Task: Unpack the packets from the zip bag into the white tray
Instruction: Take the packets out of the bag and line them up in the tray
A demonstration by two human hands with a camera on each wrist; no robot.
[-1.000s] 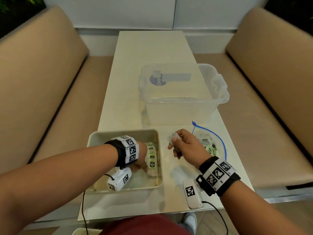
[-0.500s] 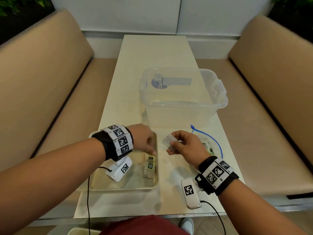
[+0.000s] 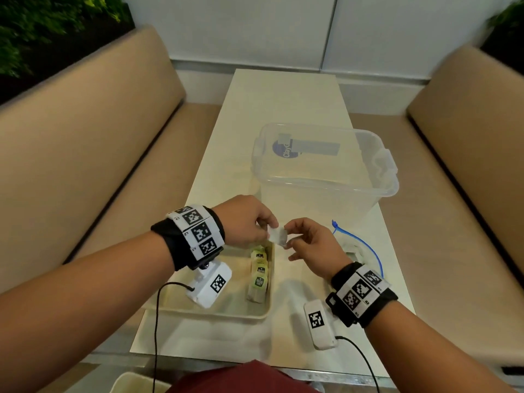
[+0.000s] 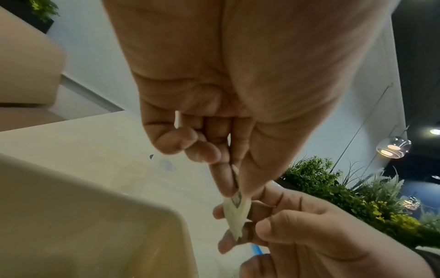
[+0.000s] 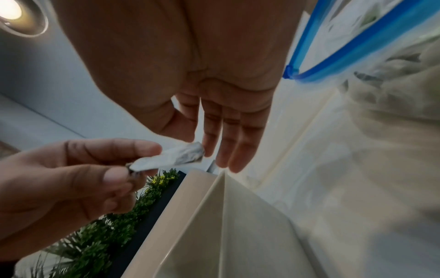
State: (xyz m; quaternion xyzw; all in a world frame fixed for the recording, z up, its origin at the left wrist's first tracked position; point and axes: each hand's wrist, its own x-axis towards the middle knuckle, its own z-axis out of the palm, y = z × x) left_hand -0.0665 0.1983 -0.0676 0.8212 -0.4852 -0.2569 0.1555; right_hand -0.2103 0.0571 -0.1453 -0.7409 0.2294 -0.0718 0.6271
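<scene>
A small white packet hangs in the air between both hands, above the right rim of the white tray. My left hand pinches its left end between thumb and forefinger, plain in the left wrist view. My right hand pinches the other end with its thumb and fingertips, the other fingers fairly straight. Several green-labelled packets lie in a row along the tray's right side. The clear zip bag with a blue seal lies open on the table behind my right hand, some packets showing inside.
A clear plastic storage box stands on the table just beyond the hands. Beige benches run along both sides of the narrow table. Cables trail from both wrist cameras over the near table edge.
My left hand has lifted out of the tray and moved right to meet my right hand. It now pinches the packet, which my right hand has kept holding.
</scene>
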